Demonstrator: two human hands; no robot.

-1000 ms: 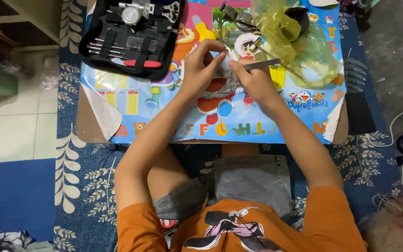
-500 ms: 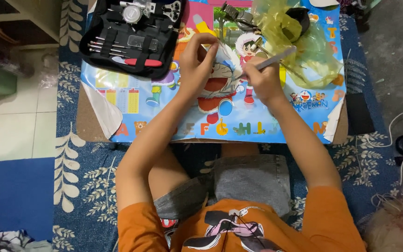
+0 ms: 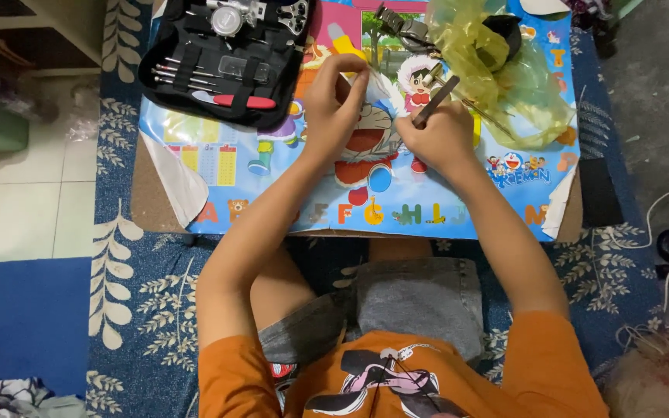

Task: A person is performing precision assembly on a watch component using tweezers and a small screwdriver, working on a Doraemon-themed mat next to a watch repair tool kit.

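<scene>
1. Small item pinched in left hand (image 3: 334, 101), held just above the worktop (image 3: 156, 201) at its middle; too small & too hidden by the fingers to say what it is.
2. Left fingers curled narrow round it, thumb & forefinger tips pressed together.
3. Right hand (image 3: 439, 138) closed round a slim dark tool (image 3: 437, 101), pen-style grip, tip angled up-right, away from the item. Hands just beside each other.
4. Step, as I judge it: fine work on the item w/ the tool, tip not engaged atm.
5. Next move calls for a steady left pinch & a small, accurate tip placement — item is tiny, easy to slip.
6. Around: black tool case (image 3: 222, 58) lies open, upper left; yellow plastic bag (image 3: 505, 70) upper right; colourful cartoon mat (image 3: 396, 209) covers the worktop.
</scene>
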